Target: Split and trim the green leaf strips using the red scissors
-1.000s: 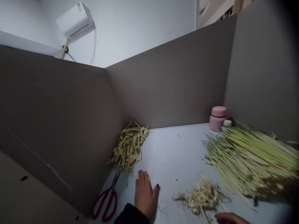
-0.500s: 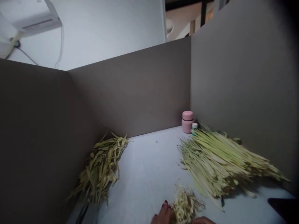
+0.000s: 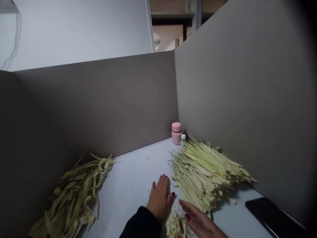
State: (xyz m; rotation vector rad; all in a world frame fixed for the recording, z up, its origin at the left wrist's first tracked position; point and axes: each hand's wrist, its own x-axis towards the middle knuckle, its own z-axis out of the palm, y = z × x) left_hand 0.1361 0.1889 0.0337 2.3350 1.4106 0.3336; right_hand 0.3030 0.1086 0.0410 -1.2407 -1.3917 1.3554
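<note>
My left hand (image 3: 158,198) lies palm down on the white table, fingers stretched out and holding nothing. Its red-nailed thumb sticks out to the right. Just below it is a small heap of pale, dry, stringy scraps (image 3: 175,226). On the heap's other side, my right hand (image 3: 199,218) is held edge-on with its fingers extended and thumb apart, and nothing shows in it. Beyond my right hand lies a large bundle of pale green and straw-coloured stalks (image 3: 208,172), their cut ends toward me.
Dry, leafy husks (image 3: 76,195) are piled along the left. A pink lidded jar (image 3: 176,135) and a small white-capped bottle (image 3: 183,138) stand in the far corner. At right lies a black phone-like slab (image 3: 272,215). Grey partitions (image 3: 111,102) enclose the table.
The view has swung right, shifting everything leftward in it. My left hand has moved forward from beside the scraps and flattened on the table; my right hand now shows more fully.
</note>
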